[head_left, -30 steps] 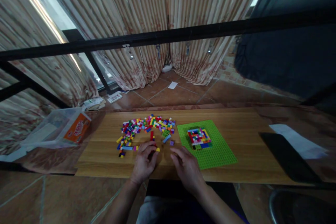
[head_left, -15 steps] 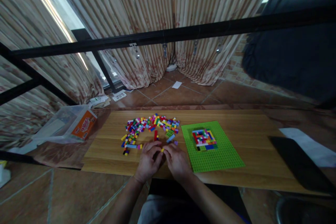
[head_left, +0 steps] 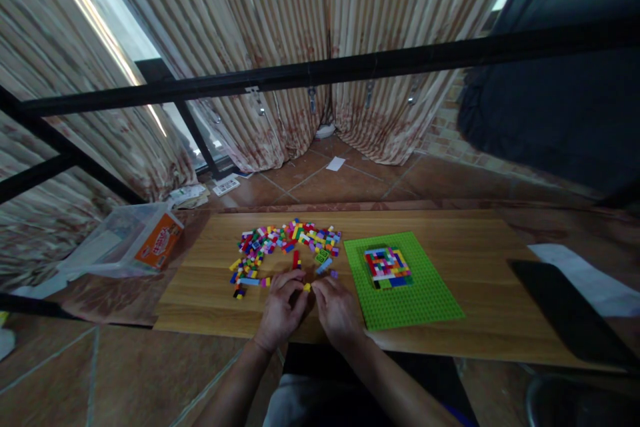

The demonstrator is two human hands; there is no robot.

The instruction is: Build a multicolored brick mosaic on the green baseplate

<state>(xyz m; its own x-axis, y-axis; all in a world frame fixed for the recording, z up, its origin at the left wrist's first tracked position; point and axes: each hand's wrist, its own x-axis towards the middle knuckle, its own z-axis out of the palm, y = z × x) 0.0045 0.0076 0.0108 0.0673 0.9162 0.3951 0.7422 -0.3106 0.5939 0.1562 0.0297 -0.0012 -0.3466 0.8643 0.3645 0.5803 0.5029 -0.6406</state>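
Observation:
My left hand point(head_left: 281, 307) is over the wooden table with its fingers curled, pinching a small yellow toy brick point(head_left: 307, 287) at the fingertips. Close on the brick's right side is my right hand point(head_left: 336, 309), thumb and fingers pressed together; whether anything small is between them is hidden. Just beyond the hands lie a red brick point(head_left: 296, 259), green number pieces point(head_left: 321, 256) and a light blue brick point(head_left: 324, 265). To the right, a green baseplate point(head_left: 430, 300) bears a low rectangular build of many-coloured bricks point(head_left: 387, 267).
Loose bricks point(head_left: 270, 237) spread in an arc across the left part of the table point(head_left: 200, 293). A clear plastic box point(head_left: 113, 233) with an orange label stands left of it. A black flat object point(head_left: 560, 300) and white paper point(head_left: 590, 273) lie at the right end.
My right fingertips have drawn slightly right, and more of the yellow brick shows at my left fingertips. The build and the loose bricks look the same.

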